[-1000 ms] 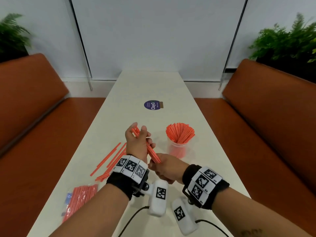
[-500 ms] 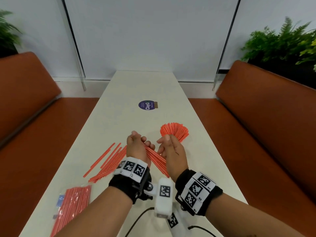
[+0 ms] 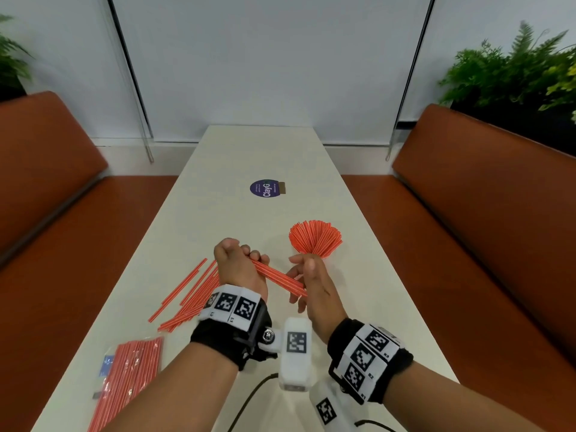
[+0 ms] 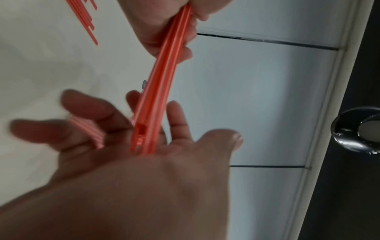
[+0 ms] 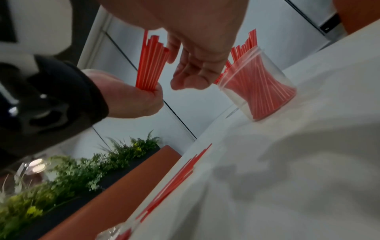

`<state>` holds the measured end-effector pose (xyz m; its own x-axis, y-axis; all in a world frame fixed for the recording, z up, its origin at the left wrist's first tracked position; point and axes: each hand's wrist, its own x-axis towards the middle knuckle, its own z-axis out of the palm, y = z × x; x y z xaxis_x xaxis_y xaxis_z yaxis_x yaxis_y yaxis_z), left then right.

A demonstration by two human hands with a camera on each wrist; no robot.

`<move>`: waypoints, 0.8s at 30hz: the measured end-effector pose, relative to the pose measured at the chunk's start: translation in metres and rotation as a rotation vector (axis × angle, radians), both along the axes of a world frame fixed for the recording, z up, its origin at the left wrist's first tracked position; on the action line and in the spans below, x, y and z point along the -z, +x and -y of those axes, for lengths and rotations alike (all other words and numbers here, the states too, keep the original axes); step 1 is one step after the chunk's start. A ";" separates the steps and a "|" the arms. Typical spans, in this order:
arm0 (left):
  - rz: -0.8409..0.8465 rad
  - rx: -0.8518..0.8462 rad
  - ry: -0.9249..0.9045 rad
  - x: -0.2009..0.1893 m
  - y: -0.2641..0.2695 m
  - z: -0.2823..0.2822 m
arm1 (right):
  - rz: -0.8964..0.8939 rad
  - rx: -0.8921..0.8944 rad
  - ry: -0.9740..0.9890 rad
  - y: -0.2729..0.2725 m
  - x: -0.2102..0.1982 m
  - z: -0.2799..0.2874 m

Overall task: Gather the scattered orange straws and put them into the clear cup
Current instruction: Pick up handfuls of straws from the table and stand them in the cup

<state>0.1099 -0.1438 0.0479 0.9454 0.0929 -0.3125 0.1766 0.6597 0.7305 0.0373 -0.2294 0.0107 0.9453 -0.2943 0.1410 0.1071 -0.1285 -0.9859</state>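
Note:
My left hand (image 3: 249, 257) grips a bundle of orange straws (image 3: 277, 275) that lies almost level above the table, pointing right. My right hand (image 3: 300, 275) is open, and its palm and fingers touch the bundle's free ends. In the right wrist view the left hand (image 5: 144, 97) clasps the bundle (image 5: 152, 63) beside the relaxed fingers (image 5: 185, 76) of my right hand. The clear cup (image 5: 263, 84), packed with fanned-out orange straws (image 3: 314, 241), stands just beyond my right hand, which hides its body in the head view. Several loose straws (image 3: 187, 294) lie left of my left wrist.
A clear packet of orange straws (image 3: 127, 378) lies at the near left of the long white table (image 3: 249, 151). Farther back is a round purple sticker (image 3: 266, 188). Orange benches (image 3: 46, 182) (image 3: 483, 198) flank the table, with plants behind them.
My right hand has let go of the bundle's lower end, risen and opened against the straw tips. The bundle has swung from steep to almost level in my left hand.

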 end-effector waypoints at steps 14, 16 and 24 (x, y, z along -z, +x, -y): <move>0.562 0.126 0.418 -0.009 -0.012 0.006 | -0.134 -0.370 -0.607 0.010 -0.029 0.018; 0.682 0.185 0.450 -0.010 -0.014 0.014 | -0.171 -0.420 -0.498 0.010 -0.038 0.023; 0.583 0.188 0.488 0.002 0.003 0.039 | -0.393 -0.195 -0.572 0.007 -0.058 0.064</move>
